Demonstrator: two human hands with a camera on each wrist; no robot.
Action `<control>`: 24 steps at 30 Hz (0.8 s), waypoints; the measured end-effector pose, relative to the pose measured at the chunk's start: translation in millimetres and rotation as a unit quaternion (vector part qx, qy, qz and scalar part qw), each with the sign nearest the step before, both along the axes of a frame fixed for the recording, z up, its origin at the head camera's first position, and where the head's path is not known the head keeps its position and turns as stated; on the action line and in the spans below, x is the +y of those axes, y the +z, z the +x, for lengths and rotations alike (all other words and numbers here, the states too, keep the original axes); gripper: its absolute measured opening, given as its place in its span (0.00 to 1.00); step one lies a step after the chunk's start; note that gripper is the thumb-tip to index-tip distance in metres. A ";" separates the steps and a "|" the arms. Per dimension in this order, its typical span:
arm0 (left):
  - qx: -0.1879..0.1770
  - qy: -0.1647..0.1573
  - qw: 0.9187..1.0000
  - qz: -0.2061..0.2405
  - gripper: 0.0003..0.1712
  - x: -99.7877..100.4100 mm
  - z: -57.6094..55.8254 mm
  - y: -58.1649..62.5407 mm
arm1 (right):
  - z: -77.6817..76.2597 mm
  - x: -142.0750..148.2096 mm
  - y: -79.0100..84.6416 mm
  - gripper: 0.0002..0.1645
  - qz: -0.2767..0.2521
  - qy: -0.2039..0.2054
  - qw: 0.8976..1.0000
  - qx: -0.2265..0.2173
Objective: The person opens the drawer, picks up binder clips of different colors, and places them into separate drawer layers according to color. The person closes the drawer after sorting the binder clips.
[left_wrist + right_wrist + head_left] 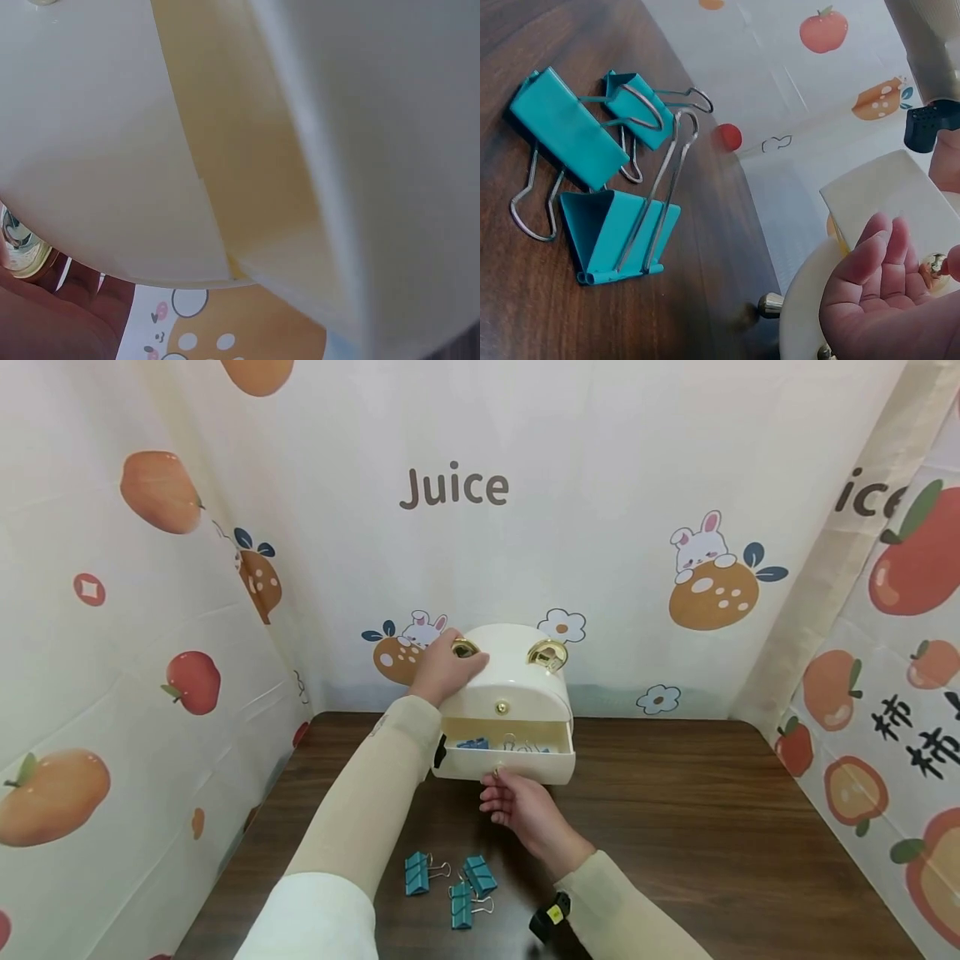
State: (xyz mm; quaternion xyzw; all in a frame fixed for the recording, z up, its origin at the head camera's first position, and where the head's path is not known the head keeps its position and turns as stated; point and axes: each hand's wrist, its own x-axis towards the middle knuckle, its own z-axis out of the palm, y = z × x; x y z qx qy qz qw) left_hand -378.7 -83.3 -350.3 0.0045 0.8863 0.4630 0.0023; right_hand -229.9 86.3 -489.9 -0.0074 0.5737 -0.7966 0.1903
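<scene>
Drawer: the white drawer [540, 767] stands partly out of the lower front of the box, facing you, its inside showing from above.
Drawer knob: you have this small gold knob [930, 271] at the middle of the drawer's front edge.
Right hand: your right hand [528, 810] pinches the knob at the fingertips, the other fingers loosely bent below the drawer front.
Clips in drawer: blue clips [472, 744] lie inside, some showing only wire handles; you can't count them surely from here.
Box: the domed white box [510, 652] stands by the counter's back edge, slightly left of that edge's middle.
Left hand: your left hand [442, 670] is bent round the left gold ornament [465, 648] on the box top, thumb in front and fingers behind, little gap left.
Right ornament: its gold twin [548, 655] is untouched.
Drawer step: you seem to be working the drawer on its knob, with the left hand bracing the box.
Next on the knob: whichever way you slide it, I judge you need a straight, level stroke and a firm left hand, so the box doesn't skid or tip.
Clips on counter: three teal clips [417, 873] [480, 876] [461, 906] lie in front of the box, nearer the counter's left edge than its right, clear of your fingers.
Counter: dark wood [712, 827], with a fruit-printed cloth [600, 485] rising behind its back edge.
</scene>
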 end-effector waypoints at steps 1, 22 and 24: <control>0.000 0.001 1.000 -0.001 0.26 0.0 0.1 0.4 | -1.2 -0.2 0.4 0.23 0.001 -0.002 1.000 0.001; 0.033 -0.004 0.999 -0.027 0.26 -0.1 0.9 -0.2 | -29.2 -2.6 4.8 0.23 0.012 -0.027 1.000 -0.004; 0.037 -0.005 0.999 -0.028 0.26 0.0 1.1 -0.4 | -30.8 -2.1 5.2 0.24 0.013 -0.027 1.000 -0.008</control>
